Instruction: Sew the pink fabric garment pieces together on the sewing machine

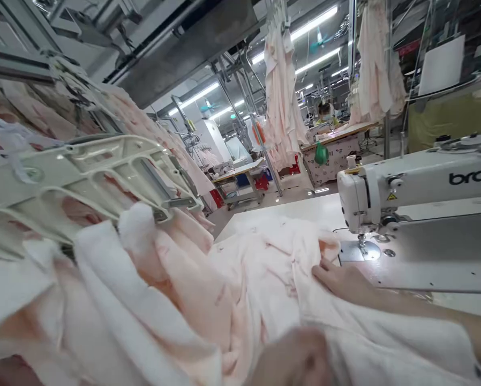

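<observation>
A soft pale-pink fleece garment (240,284) lies bunched across the white sewing table (272,212) and runs off towards the lower left. My right hand (340,281) rests flat on the fabric just in front of the needle (361,244) of a white Brother sewing machine (409,187). The hand holds no visible fold. Blurred at the bottom edge, my left hand (292,359) sits on the fleece, its fingers mostly out of frame. The presser foot stands beside the fabric edge, on the metal needle plate (357,251).
A pale plastic rack (75,177) with stacked pink garments looms close on the left. Pink garments hang from overhead rails (280,102) further back. A seated co-worker (324,113) works at a table with a green bag (321,154) hanging from it.
</observation>
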### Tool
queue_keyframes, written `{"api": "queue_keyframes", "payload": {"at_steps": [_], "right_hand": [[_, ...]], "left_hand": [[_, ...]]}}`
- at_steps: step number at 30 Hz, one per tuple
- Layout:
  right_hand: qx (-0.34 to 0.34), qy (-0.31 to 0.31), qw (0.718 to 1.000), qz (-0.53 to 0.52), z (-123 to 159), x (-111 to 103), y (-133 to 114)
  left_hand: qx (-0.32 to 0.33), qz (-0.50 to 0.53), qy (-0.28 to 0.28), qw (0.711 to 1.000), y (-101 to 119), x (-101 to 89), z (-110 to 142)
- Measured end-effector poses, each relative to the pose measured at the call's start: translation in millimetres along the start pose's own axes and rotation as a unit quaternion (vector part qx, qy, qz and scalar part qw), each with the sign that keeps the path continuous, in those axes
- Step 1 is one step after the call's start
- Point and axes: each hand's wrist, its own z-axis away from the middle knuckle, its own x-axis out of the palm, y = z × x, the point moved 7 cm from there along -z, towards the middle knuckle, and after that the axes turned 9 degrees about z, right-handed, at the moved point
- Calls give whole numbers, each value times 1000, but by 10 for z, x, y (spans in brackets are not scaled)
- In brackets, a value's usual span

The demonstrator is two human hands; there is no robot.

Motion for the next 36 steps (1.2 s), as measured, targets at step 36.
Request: {"api": "queue_keyframes", "payload": {"at_steps": [36], "right_hand": [[-214, -94, 946, 227, 144, 144, -345]], "left_hand": [[57, 95, 159, 981, -764, -661, -1512]]}}
